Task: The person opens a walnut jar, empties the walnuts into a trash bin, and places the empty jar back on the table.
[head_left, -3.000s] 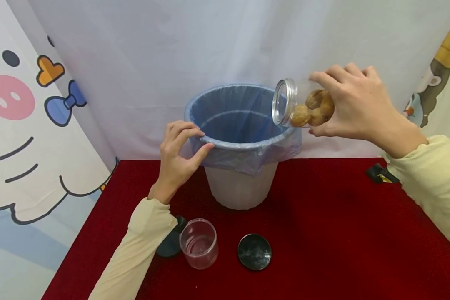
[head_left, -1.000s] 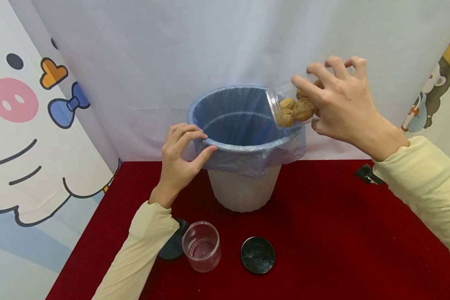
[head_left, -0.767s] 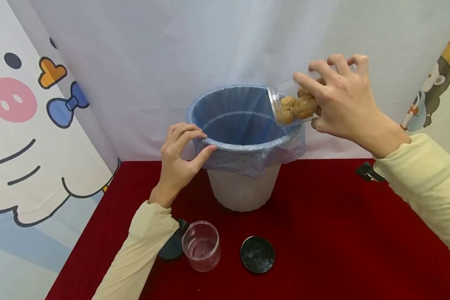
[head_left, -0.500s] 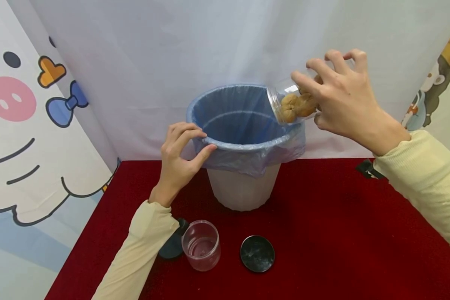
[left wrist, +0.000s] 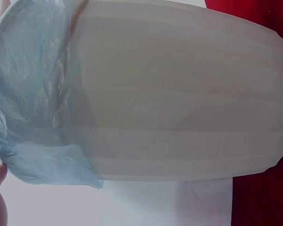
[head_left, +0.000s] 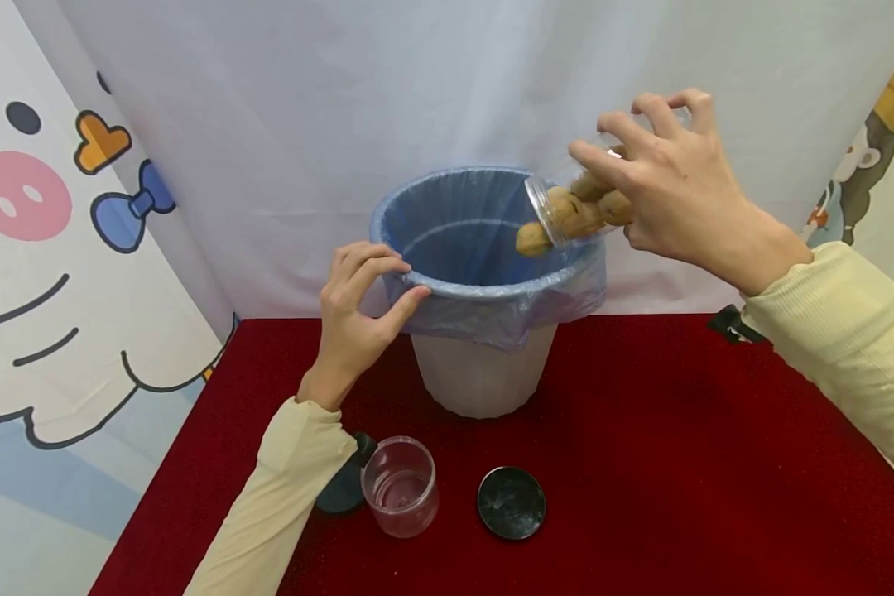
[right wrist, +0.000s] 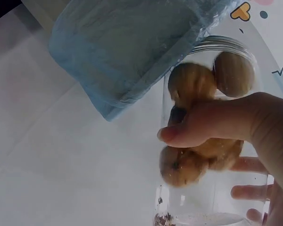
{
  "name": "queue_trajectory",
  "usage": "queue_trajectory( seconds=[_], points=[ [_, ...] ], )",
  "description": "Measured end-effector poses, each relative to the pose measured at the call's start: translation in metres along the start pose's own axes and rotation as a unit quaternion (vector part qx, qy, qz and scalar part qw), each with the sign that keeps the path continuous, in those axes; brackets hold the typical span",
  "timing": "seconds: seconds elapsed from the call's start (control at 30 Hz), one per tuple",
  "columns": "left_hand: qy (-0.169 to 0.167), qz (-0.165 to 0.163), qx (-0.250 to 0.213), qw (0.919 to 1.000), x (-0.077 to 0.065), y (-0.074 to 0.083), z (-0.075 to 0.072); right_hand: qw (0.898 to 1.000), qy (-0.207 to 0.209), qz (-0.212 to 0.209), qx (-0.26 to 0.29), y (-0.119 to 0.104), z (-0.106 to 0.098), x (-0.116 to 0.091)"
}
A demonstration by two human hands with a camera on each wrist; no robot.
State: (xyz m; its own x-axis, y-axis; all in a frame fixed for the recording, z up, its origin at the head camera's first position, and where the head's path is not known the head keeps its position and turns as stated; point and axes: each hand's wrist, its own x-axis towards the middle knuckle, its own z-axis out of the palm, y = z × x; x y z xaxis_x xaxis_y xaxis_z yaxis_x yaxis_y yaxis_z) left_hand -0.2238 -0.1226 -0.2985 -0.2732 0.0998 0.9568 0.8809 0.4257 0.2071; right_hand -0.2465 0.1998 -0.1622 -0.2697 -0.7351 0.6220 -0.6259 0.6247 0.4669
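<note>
My right hand (head_left: 678,182) grips a clear plastic jar (right wrist: 212,195), tipped with its open mouth toward the trash can (head_left: 484,377). Several walnuts (head_left: 566,211) lie in the jar, and one walnut (head_left: 532,239) is out past its mouth, over the can's opening. In the right wrist view, the thumb (right wrist: 198,125) lies across the jar's side and dark crumbs (right wrist: 162,219) sit near its bottom. A blue bag (head_left: 492,319) lines the can and folds over its rim. My left hand (head_left: 353,310) pinches the bagged rim at the near left, fingers on top and thumb outside.
An empty clear jar (head_left: 400,488) stands in front of the can on the red cloth (head_left: 663,447). Right of it lies a round black lid (head_left: 511,502); another dark disc (head_left: 340,490) is partly hidden by the left sleeve. A white curtain (head_left: 305,124) hangs behind.
The right hand has brought the jar left over the can and tipped it further down. The walnuts have slid toward its mouth, and one has come out. The left hand stays on the rim.
</note>
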Motion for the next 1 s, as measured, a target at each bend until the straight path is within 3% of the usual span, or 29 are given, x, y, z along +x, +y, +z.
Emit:
queue_trajectory(
  seconds=[0.33, 0.7, 1.0],
  points=[
    [0.001, -0.003, 0.004, 1.0, -0.0006, -0.0002, 0.0008, 1.0, -0.016, 0.021, 0.014, -0.0001, -0.002, 0.0008],
    [0.001, 0.001, -0.007, 1.0, 0.0005, 0.0004, 0.001, 1.0, -0.011, -0.002, -0.017, -0.003, 0.0003, 0.0019],
    [0.0, -0.001, 0.005, 1.0, -0.0002, 0.0008, 0.0009, 0.999, -0.038, -0.01, -0.023, -0.0049, -0.0022, 0.0052]
  ],
)
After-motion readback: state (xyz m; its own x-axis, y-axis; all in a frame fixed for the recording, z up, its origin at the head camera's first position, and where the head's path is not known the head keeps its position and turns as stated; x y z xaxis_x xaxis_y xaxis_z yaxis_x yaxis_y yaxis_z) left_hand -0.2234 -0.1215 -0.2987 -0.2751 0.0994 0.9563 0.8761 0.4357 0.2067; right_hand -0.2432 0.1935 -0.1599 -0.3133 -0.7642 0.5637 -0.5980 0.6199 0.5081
